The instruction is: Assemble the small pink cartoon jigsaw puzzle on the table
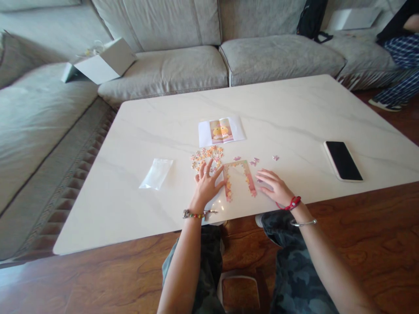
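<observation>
A partly joined jigsaw border (251,182) lies on the table between my hands, with a top edge and two sides. My left hand (207,185) is at its left side, fingers spread, with the fingertips at the near edge of a pile of loose puzzle pieces (206,156). To the right of the border my right hand (275,186) rests with fingers stretched out, over or beside a small piece mostly hidden by the fingers. A few loose purple pieces (254,162) lie beyond it. Behind the pile is a creased reference sheet (221,131) picturing two yellow figures.
A clear plastic bag (157,173) lies left of the pile. Far to the right is a phone (343,161). The white table (288,109) has a grey sofa (183,65) behind it, bearing a white box (104,62) and a black backpack (310,19). Another person (401,56) is at the far right.
</observation>
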{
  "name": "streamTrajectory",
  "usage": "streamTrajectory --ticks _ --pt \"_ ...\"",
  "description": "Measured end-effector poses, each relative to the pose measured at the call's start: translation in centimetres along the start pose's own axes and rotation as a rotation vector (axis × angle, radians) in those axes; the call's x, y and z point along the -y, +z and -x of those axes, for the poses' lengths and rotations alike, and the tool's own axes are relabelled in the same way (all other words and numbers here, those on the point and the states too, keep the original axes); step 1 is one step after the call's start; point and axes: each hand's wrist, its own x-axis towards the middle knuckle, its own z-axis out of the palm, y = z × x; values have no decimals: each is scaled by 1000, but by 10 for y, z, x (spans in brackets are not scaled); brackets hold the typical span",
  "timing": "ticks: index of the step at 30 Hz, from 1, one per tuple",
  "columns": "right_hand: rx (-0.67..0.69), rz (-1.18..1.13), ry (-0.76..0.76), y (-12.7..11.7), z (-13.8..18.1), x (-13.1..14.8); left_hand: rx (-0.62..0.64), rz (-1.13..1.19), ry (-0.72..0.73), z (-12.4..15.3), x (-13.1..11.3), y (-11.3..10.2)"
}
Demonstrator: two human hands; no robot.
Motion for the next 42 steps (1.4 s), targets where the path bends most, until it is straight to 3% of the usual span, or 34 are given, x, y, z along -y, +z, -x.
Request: streamTrajectory --ticks 5,15,20,25,42 --pt "-137 79 80 -4 0 -11 -11 20 6 16 0 -5" --pt "-20 97 98 2 0 -2 -37 81 34 17 -9 10" --pt "8 -44 52 -3 22 25 -45 82 6 15 -8 12" --pt "2 -5 11 3 27 46 -68 69 -2 18 -7 12" --pt "-23 43 -30 9 25 44 -69 95 -24 17 -12 13"
